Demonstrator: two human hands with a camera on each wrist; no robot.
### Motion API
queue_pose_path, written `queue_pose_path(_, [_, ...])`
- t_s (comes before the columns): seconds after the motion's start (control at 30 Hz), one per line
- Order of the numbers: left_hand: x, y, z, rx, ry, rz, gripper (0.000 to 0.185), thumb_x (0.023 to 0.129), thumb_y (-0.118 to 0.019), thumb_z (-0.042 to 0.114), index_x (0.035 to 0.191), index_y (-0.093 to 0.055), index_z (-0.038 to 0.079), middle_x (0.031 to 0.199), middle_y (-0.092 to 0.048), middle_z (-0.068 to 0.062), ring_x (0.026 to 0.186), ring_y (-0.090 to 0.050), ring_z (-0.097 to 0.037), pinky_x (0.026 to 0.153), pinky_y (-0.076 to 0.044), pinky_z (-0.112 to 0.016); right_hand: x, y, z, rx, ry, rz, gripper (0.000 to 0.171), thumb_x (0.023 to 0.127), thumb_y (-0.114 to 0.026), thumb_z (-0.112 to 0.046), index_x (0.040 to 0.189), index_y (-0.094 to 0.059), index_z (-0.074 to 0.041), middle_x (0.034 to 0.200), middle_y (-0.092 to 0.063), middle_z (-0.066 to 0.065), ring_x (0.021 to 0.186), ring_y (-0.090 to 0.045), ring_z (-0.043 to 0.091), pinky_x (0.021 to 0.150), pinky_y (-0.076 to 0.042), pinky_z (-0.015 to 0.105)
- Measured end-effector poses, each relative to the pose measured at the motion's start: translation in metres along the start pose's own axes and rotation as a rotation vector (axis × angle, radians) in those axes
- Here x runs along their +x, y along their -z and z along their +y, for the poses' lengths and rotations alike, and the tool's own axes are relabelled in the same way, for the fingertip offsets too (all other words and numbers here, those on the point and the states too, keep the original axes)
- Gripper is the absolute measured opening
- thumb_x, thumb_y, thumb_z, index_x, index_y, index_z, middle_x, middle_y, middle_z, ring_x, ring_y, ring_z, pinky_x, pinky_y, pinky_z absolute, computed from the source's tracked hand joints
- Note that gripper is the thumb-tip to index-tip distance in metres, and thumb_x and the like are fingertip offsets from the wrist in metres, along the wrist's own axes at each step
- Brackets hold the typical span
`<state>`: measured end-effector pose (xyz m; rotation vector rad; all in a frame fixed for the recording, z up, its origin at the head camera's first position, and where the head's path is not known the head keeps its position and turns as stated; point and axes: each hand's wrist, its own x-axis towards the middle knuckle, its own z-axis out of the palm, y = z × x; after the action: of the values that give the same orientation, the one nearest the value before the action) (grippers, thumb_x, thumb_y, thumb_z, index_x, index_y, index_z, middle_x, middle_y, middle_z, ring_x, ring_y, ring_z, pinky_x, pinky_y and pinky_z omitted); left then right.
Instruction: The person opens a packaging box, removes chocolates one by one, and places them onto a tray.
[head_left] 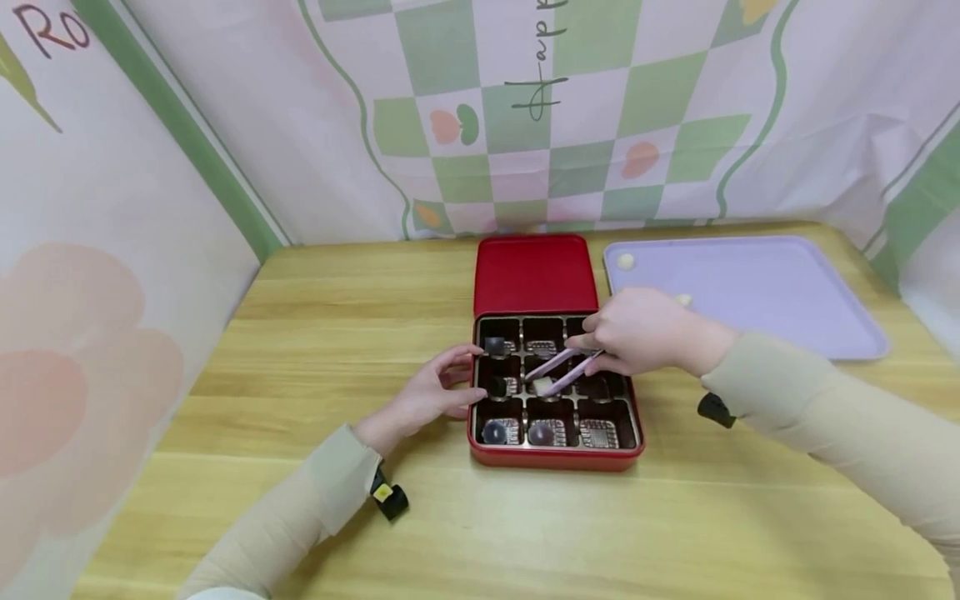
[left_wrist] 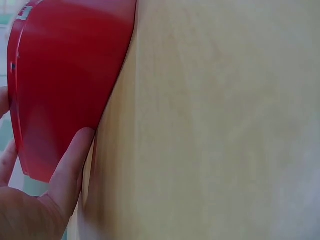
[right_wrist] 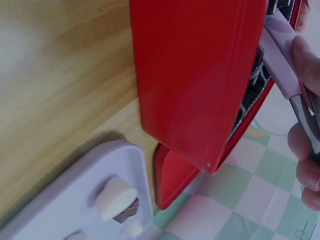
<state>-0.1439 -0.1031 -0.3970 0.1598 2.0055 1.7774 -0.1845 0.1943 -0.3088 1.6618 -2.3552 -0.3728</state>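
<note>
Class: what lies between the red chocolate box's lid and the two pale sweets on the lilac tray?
In the head view, only bare lilac tray surface and wooden table separate red lid from pale sweets.

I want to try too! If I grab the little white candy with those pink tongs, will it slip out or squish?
It might slip: the white candy is small and rounded, and the pink tongs in the right hand pinch it only at their narrow tips. It looks light. It could be squashy, so squeeze gently.
</note>
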Motion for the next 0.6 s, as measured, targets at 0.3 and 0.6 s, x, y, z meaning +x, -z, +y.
queue_pose_path(0.3, [-0.001, 0.0, 0.0, 0.012, 0.0, -0.005, 0.059, 0.084, -0.068, 0.0, 0.137, -0.046, 0.016, 0.14, -0.04, -0.015, 0.127, -0.042, -0.032, 0.073, -0.06, -0.037, -0.012, -0.014, 0.002, 0.038, 0.015, 0.144, 0.036, 0.076, -0.074, -0.041, 0.103, -0.074, -0.017, 0.062, -0.051, -0.007, 0.046, -0.046, 0.009, 0.041, -0.042, 0.027])
queue_pose_path(0.6, [0.002, 0.003, -0.004, 0.005, 0.003, -0.013, 0.059, 0.084, -0.067, 0.001, 0.137, -0.045, 0.016, 0.141, -0.038, -0.015, 0.127, -0.041, -0.032, 0.072, -0.06, -0.037, -0.022, -0.029, 0.006, 0.095, 0.018, 0.312, 0.042, 0.093, -0.05, -0.051, 0.1, -0.075, -0.017, 0.059, -0.047, -0.01, 0.045, -0.041, 0.006, 0.039, -0.038, 0.023])
